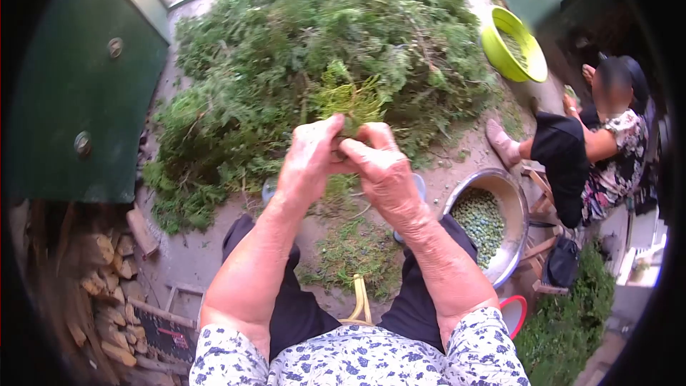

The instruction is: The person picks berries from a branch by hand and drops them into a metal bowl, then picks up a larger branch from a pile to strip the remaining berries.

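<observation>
My left hand (pixel 309 159) and my right hand (pixel 377 164) meet in front of me, both pinching a green leafy sprig (pixel 351 99) that sticks up above the fingers. Behind the hands lies a big heap of green plants (pixel 314 50) on the ground. To my right stands a metal bowl (pixel 516 209) holding small green pods or seeds (pixel 480 220). A smaller pile of stripped greens (pixel 354 250) lies between my knees.
Another person (pixel 593 150) sits at the right on a low wooden stool. A lime-green basin (pixel 514 44) stands at the far right. A green door (pixel 78 86) is at the left, with stacked firewood (pixel 107 293) below it. A red-rimmed bowl (pixel 516 313) sits by my right elbow.
</observation>
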The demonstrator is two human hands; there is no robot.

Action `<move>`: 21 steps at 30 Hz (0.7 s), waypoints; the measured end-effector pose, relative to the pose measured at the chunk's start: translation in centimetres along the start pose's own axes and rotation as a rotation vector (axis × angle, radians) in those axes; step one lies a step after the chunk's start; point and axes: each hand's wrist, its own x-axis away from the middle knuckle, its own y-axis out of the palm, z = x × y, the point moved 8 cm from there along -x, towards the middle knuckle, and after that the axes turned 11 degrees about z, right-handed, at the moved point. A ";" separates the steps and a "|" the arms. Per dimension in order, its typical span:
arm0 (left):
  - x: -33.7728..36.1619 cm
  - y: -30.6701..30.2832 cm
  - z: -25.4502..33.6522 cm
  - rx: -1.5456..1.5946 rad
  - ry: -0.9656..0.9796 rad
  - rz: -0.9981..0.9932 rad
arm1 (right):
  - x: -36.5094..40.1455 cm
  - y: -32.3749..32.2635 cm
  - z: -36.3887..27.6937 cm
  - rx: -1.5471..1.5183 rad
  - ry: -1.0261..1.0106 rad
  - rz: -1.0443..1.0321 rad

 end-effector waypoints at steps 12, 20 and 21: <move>2.0 3.6 0.8 -0.243 -0.105 -0.104 | 0.0 -2.2 4.5 -0.209 0.449 0.224; 2.1 4.6 1.8 -0.483 0.314 -0.111 | -0.2 -3.5 3.9 -0.292 0.449 0.225; 2.2 4.6 2.1 -0.518 0.354 -0.091 | -0.1 -3.6 4.0 -0.294 0.452 0.227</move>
